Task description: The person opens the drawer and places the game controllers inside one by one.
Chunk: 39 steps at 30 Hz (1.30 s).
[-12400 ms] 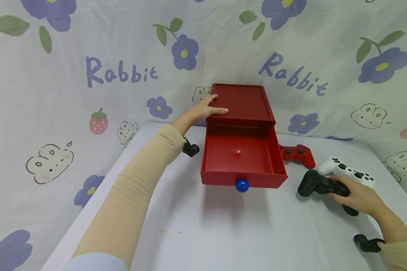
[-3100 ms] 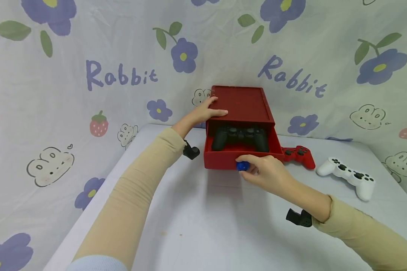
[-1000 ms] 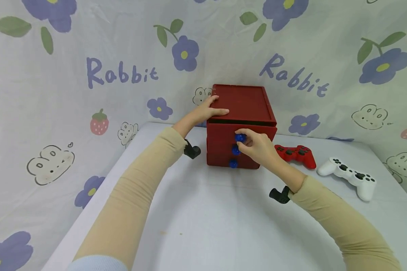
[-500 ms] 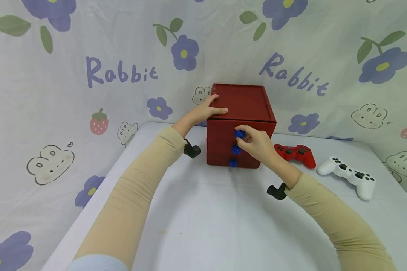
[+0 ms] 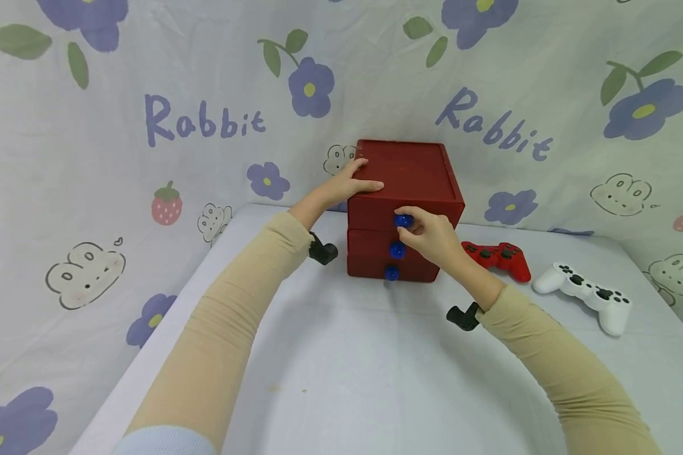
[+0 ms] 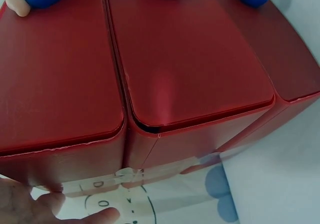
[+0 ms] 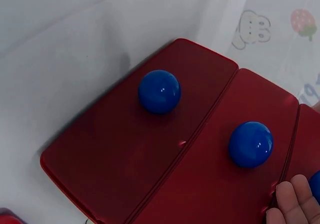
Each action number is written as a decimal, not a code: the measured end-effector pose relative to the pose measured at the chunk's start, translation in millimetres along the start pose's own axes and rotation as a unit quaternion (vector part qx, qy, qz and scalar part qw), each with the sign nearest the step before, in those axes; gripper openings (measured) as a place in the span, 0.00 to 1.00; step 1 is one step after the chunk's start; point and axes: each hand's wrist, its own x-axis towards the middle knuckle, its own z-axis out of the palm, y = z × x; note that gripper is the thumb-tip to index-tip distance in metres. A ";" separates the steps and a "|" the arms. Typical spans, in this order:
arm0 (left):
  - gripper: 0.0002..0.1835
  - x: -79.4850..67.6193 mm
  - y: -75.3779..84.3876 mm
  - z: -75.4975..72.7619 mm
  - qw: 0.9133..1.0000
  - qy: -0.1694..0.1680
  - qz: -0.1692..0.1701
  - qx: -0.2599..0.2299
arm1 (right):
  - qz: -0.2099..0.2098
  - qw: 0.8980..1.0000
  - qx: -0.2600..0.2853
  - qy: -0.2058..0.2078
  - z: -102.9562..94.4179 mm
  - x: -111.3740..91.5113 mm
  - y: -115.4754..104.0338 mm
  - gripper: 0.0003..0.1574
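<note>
A red chest of three drawers (image 5: 370, 246) stands at the back of the table, all its drawers pushed in. Each drawer front has a round blue knob; the middle knob (image 7: 251, 145) and bottom knob (image 7: 159, 91) show plainly in the right wrist view. With thumb and index finger my right hand (image 5: 435, 239) pinches the top knob (image 5: 403, 220). My left hand (image 5: 344, 185) rests on the left edge of the chest's top, fingers spread and thumb lying across it. In the left wrist view the drawer fronts (image 6: 185, 58) fill most of the frame.
Right of the chest lie a red game controller (image 5: 503, 260) and, farther right, a white game controller (image 5: 586, 294). The white table (image 5: 330, 379) meets a cloth backdrop (image 5: 205, 63) printed with flowers and rabbits. A black wrist camera mount (image 5: 463, 317) hangs under the right wrist.
The black controller went from my right hand into the top drawer. My right hand then pushed that drawer in by its knob, closing the last gap just now. My left hand stayed put.
</note>
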 end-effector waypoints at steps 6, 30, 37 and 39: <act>0.44 1.0 -1.0 -0.2 1.000 0.001 -0.001 0.004 | 0.029 0.999 0.036 -0.021 -0.4 -0.6 -0.6 0.22; 0.44 4.4 -6.2 0.1 1.000 0.010 0.012 0.000 | 0.029 0.997 0.041 -0.060 31.7 -26.5 25.7 0.23; 0.44 4.0 -6.4 0.7 1.000 0.009 0.012 0.000 | 0.095 0.981 0.118 -0.118 40.9 -18.8 40.9 0.21; 0.44 5.0 -6.4 0.7 1.000 0.009 0.014 -0.003 | 0.115 0.975 0.147 -0.124 41.2 -15.8 42.7 0.20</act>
